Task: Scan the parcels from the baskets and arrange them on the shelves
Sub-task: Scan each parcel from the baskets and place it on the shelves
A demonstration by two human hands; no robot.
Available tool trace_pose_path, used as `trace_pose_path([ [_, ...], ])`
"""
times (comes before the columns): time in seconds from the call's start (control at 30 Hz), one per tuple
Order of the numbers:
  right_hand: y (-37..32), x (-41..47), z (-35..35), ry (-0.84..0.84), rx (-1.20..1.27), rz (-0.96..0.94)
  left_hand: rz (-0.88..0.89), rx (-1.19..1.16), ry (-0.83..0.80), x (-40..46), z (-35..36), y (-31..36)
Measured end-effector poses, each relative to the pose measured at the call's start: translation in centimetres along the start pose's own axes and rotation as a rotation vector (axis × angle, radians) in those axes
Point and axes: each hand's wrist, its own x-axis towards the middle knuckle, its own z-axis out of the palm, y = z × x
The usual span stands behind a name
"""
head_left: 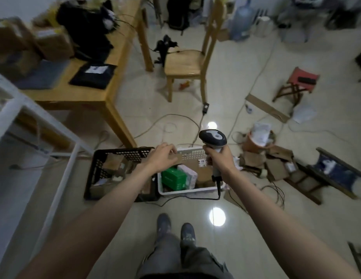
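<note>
Step in hand: scanning. My left hand (162, 158) pinches a cardboard parcel (192, 165) above the white basket (187, 191); my right hand (220, 158) grips the scanner (212, 137). Next: aim it at the label, then shelve.

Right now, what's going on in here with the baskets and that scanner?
A person stands over two floor baskets. The right hand grips a barcode scanner by its handle, its cable trailing to the floor. The left hand holds a flat cardboard parcel above the white basket, which still contains a green box. The black basket beside it also holds parcels.
</note>
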Motion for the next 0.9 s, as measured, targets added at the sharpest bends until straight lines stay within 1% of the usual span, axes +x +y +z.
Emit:
trace_pose_path([
  [0.1, 1.5, 1.9, -2.6, 0.069, 0.014, 0.058, 0.022, -0.014, -0.109, 3.8, 2.4, 1.5],
  [0.3, 3.0, 6.5, -5.2, 0.154, 0.032, 0.17, 0.041, -0.117, -0.224, 11.1, 6.6, 2.7],
  [0.37, 3.4, 8.3, -5.4, 0.183, 0.022, 0.22, 0.015, -0.142, -0.263, 13.0, 7.6, 2.5],
  [0.5, 4.6, 12.3, -5.2, 0.171, 0.001, 0.3, -0.078, -0.163, -0.356, 16.7, 9.5, 1.7],
  [0.63, 7.4, 16.6, -4.4, 0.127, -0.063, 0.373, -0.22, -0.254, -0.358, 19.0, 12.5, -0.3],
  [0.73, 10.4, 19.4, -3.5, 0.058, -0.085, 0.457, -0.353, -0.268, -0.423, 19.4, 15.9, -2.2],
  [0.83, 14.7, 22.5, -2.2, -0.002, -0.096, 0.526, -0.527, -0.327, -0.438, 19.8, 20.4, -4.9],
  [0.9, 18.3, 24.9, -1.0, -0.035, -0.107, 0.58, -0.686, -0.401, -0.423, 20.2, 23.6, -6.9],
])
